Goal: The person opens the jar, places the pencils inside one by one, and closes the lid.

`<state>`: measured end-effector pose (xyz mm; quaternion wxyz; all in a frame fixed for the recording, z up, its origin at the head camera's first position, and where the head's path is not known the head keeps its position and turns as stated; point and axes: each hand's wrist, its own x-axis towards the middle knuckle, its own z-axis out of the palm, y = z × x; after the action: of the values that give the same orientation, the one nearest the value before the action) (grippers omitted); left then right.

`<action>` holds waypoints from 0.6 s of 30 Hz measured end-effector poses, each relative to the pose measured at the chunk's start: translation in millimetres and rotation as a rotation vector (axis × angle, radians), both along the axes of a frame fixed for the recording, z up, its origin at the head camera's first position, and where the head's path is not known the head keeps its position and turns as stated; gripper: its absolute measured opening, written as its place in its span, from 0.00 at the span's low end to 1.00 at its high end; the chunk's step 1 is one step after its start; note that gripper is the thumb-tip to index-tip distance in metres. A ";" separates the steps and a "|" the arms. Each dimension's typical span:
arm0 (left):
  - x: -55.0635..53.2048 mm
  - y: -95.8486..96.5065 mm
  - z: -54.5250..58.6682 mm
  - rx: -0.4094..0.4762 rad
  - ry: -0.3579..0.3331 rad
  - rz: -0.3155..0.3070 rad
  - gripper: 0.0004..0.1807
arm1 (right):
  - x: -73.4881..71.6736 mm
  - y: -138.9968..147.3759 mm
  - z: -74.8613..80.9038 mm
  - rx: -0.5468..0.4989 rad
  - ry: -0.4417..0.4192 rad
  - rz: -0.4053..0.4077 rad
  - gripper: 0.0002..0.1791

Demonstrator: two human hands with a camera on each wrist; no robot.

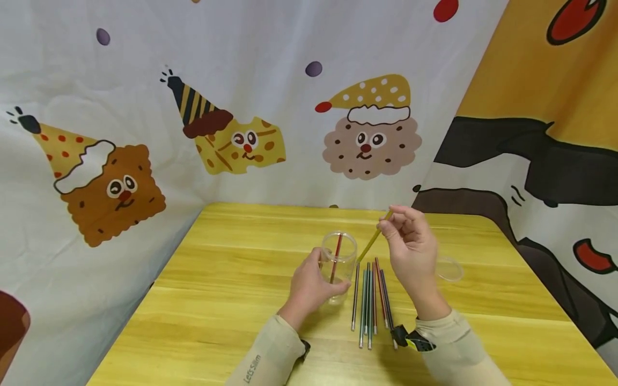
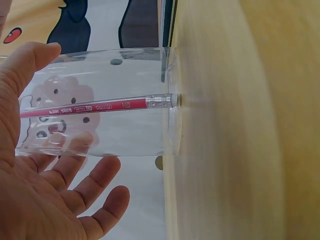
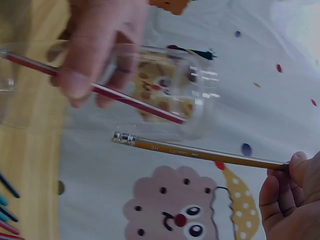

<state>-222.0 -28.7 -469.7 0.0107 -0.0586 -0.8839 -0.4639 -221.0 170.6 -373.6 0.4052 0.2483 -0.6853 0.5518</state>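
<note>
above jar (image 1: 345,268): free (red pencil (image 1: 336,254) inside) | right side: loose pencils (image 1: 370,300) obstruct

The head view looks from above, forward and down, across the table (image 1: 207,305) to the printed cloth (image 1: 270,48). The left wrist view stands close to the jar (image 2: 125,132), turned sideways. The right wrist view, I notice, also near and sideways, shares jar and cloth.

a pencil (image 1: 336,258) leans in the jar (image 1: 345,266) — loose pencils (image 1: 369,305), then lid (image 1: 450,269), rightward.
</note>
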 end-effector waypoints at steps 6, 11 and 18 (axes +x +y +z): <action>0.0 -0.8 0.1 0.000 0.007 -0.008 0.42 | -4.3 -5.6 -17.4 0.084 -0.067 -0.003 0.22; -0.3 -1.0 -0.6 -0.004 0.021 -0.012 0.41 | -8.6 -6.5 -29.3 0.137 -0.115 -0.037 0.19; -1.8 -1.7 -2.9 -0.020 0.031 -0.017 0.40 | -13.0 -6.7 -44.4 0.216 -0.158 -0.060 0.19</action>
<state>-223.8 -30.4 -472.6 0.0198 -0.0730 -0.8877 -0.4541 -234.0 163.8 -418.0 0.3372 0.2256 -0.7775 0.4805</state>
